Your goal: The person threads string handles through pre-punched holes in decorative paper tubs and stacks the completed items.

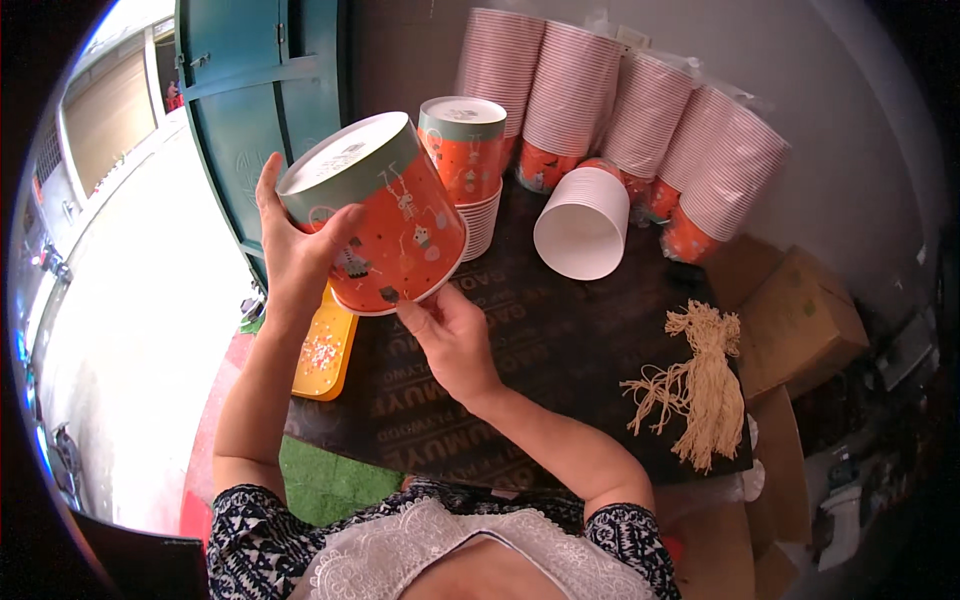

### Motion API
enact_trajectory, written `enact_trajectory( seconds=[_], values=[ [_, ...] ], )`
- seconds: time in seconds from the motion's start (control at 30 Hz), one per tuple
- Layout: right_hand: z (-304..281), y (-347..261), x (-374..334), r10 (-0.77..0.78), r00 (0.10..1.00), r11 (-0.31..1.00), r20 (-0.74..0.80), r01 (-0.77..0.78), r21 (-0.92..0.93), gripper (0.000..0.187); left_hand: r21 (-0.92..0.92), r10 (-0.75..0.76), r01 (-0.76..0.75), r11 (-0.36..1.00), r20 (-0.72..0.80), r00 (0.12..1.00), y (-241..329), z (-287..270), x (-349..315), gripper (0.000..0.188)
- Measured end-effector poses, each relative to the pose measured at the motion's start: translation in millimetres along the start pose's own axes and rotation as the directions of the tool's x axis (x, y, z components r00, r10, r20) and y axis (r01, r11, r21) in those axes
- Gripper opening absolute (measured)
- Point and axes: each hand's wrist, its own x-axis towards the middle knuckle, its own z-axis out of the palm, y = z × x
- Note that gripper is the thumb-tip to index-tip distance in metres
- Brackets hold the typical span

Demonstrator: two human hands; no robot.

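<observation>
Short sleeves (250, 540), ending above the elbow, bore a dark-and-white geometric print; the broad white collar (375, 560) was lace (scalloped along its outer edge).

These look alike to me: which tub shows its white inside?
The tub lying on its side before the wrapped stacks: its open mouth faces this way, while the held tub and the loose stack show bases.

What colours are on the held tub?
The tub is orange with a grey-green band, cartoon figures and a white rim, seen in the head view.
</observation>
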Motion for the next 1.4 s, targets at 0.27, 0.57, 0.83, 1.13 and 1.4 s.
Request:
enact_trajectory(
  seconds=[0.27, 0.57, 0.83, 1.13, 1.4],
  values=[
    [-28.3, 6.0, 0.4, -0.282, 0.956, 0.820, 0.079, 0.282, -0.498, 0.017, 0.247, 0.164, -0.156, 0.956, -0.013, 0.986, -22.8, -8.6, 37.5, 0.106],
    [-115.8, 14.3, -41.1, -0.144, 0.980, 0.834, -0.138, 0.044, -0.550, 0.013, -0.014, 0.073, -0.074, 0.997, -0.059, 0.996, -72.2, -26.0, 145.5, 0.112],
    [-151.2, 37.7, -55.5, -0.092, 0.959, 0.866, -0.269, -0.056, -0.496, 0.017, -0.282, 0.025, -0.021, 0.959, 0.008, 1.000, -107.7, 12.7, 205.9, 0.108],
    [-157.8, 37.9, -61.8, 0.020, 0.955, 0.874, -0.297, -0.161, -0.458, 0.017, -0.340, 0.037, 0.022, 0.940, 0.166, 0.985, -98.2, 77.4, 223.0, 0.113],
    [-152.7, 41.8, -66.3, 0.078, 0.956, 0.877, -0.283, -0.201, -0.436, 0.017, -0.213, 0.078, -0.013, 0.977, 0.302, 0.950, -88.1, 108.8, 214.5, 0.121]
  ],
)
